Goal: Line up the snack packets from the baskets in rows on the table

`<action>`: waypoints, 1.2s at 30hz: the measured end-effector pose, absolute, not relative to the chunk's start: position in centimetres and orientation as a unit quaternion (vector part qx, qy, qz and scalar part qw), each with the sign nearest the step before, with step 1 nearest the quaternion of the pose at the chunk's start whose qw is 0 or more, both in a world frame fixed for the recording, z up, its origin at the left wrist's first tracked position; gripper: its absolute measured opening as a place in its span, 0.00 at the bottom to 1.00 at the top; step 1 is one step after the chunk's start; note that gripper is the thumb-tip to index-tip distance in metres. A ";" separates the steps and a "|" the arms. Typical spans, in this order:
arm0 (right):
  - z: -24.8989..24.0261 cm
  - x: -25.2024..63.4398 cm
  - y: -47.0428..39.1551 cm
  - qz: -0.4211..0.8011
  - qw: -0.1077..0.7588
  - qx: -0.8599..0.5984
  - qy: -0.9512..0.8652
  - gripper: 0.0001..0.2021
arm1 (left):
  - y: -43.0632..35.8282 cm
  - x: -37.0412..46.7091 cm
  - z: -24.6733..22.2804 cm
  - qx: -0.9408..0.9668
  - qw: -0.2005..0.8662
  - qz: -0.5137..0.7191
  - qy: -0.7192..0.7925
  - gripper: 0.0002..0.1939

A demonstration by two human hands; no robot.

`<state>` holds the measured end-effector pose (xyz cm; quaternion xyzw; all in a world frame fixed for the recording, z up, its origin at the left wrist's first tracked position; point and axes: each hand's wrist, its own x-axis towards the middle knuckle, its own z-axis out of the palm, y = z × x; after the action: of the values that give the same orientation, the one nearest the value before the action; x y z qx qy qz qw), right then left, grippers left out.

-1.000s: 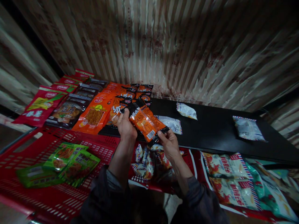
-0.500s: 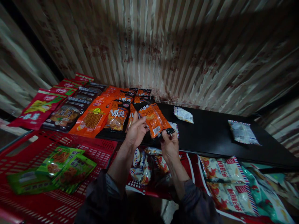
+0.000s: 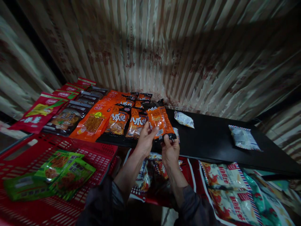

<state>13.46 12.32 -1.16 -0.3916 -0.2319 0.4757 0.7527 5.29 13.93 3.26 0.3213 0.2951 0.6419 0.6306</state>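
An orange and black snack bag [image 3: 159, 121] is held up over the front of the black shelf [image 3: 207, 135]. My right hand [image 3: 170, 149] pinches its lower black edge. At the bag's lower left side, my left hand [image 3: 147, 139] grips it between thumb and fingers. Just left of it, matching orange bags [image 3: 136, 121] lie in rows on the shelf. Farther left are a long orange bag of sticks [image 3: 92, 121], dark bags [image 3: 64, 117] and red bags [image 3: 39, 110].
Two whitish packets [image 3: 184, 119] [image 3: 243, 137] lie on the shelf to the right. Below it are a red basket [image 3: 94, 150] with green bags [image 3: 68, 177], and more baskets holding white-red packets [image 3: 230, 204]. A striped sheet [image 3: 150, 47] hangs behind.
The held bag and my left hand have moved slightly right, uncovering a matching orange bag on the shelf. My left fingers have closed on the held bag's side.
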 end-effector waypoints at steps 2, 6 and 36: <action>-1.3 13.3 12.2 0.475 0.750 -0.398 -0.230 0.17 | 14.0 5.4 3.0 0.316 0.618 0.648 0.314 0.25; -1.8 13.1 12.1 0.479 0.736 -0.412 -0.244 0.17 | 14.2 5.0 2.9 0.291 0.628 0.647 0.321 0.23; -1.1 15.6 12.1 -0.101 0.512 -0.493 -0.696 0.36 | 14.1 3.9 2.7 0.430 0.628 0.578 0.294 0.26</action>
<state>15.57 12.10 -1.11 -0.4928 -0.6962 -0.1007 0.5123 3.92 14.14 2.68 0.4302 0.2945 0.5775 0.6282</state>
